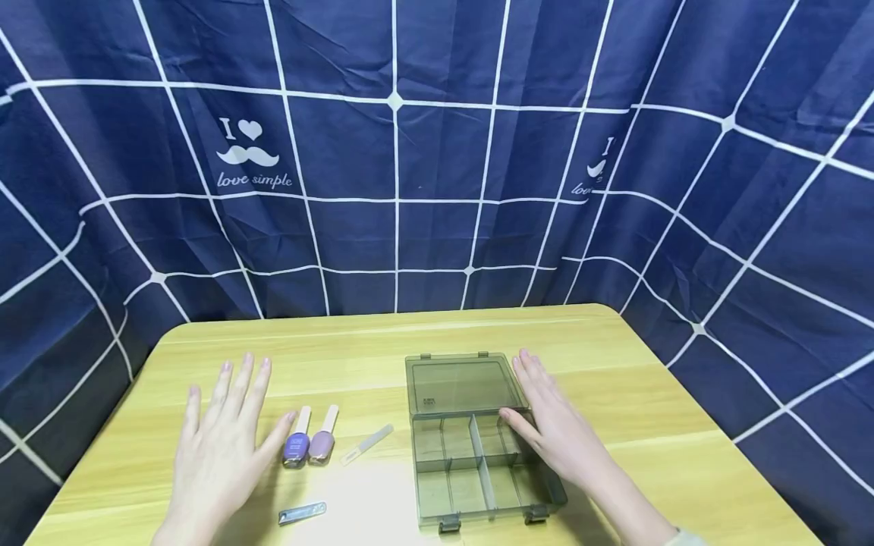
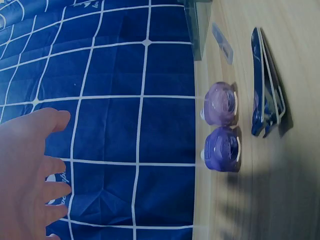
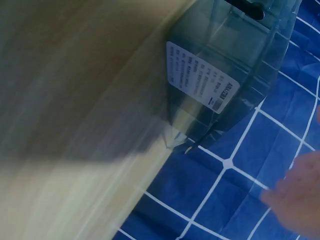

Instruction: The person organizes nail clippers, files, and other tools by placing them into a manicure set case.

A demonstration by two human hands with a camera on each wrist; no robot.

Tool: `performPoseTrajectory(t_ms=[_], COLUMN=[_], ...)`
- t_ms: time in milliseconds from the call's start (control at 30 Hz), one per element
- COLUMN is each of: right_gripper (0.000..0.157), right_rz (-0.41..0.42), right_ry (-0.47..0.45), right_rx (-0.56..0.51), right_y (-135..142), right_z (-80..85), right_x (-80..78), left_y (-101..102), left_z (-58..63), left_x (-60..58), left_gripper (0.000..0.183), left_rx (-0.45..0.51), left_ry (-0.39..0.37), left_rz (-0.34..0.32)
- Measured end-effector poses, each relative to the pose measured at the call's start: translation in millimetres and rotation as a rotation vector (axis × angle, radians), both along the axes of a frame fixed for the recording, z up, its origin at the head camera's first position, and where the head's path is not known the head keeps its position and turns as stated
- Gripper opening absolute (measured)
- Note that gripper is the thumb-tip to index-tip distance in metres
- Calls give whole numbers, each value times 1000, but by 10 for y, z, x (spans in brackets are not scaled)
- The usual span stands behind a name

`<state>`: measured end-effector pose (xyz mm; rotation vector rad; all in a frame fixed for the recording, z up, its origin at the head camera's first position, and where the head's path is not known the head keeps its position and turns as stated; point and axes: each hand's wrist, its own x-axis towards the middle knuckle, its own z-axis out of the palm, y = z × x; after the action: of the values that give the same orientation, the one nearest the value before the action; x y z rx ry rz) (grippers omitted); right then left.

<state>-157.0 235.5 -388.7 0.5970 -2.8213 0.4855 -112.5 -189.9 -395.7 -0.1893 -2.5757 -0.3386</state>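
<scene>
My left hand (image 1: 221,447) is spread with straight fingers over the table's left side, its thumb tip beside a blue-violet nail polish bottle (image 1: 297,440). A mauve nail polish bottle (image 1: 323,437) stands right next to that one; both have white caps. A nail clipper (image 1: 302,513) lies nearer the front edge, and a small nail file (image 1: 367,444) lies slanted to the right of the bottles. My right hand (image 1: 563,432), fingers extended and holding nothing, hovers over the right side of a grey see-through compartment box (image 1: 447,497), whose lid lies folded open toward the back.
The pale wooden table (image 1: 341,341) has rounded back corners. A dark blue curtain with a white grid (image 1: 437,167) hangs behind it and along both sides. In the right wrist view, a white printed label (image 3: 200,77) shows on the box's side.
</scene>
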Motion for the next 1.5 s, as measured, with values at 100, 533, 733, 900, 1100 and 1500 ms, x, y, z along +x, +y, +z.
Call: performPoseTrajectory(t_ms=[100, 533, 733, 900, 1100, 1500], right_gripper=[77, 86, 89, 89, 90, 87], right_rz=[33, 73, 71, 81, 103, 155], right_ry=[-36, -122, -159, -156, -142, -175], right_rx=[-64, -122, -106, -85, -56, -9], right_y=[21, 257, 362, 411, 470, 521], right_z=[3, -115, -203, -251, -296, -312], right_x=[35, 285, 397, 453, 513, 564], left_y=[14, 29, 13, -9, -23, -78], left_z=[4, -92, -165, -213, -280, -387], left_x=[10, 104, 143, 164, 171, 100], left_gripper=[76, 66, 66, 66, 66, 62], left_rx=[30, 158, 189, 192, 186, 310], left_ry=[-1, -24, -42, -95, -170, -307], left_rz=[-24, -148, -165, -157, -144, -180])
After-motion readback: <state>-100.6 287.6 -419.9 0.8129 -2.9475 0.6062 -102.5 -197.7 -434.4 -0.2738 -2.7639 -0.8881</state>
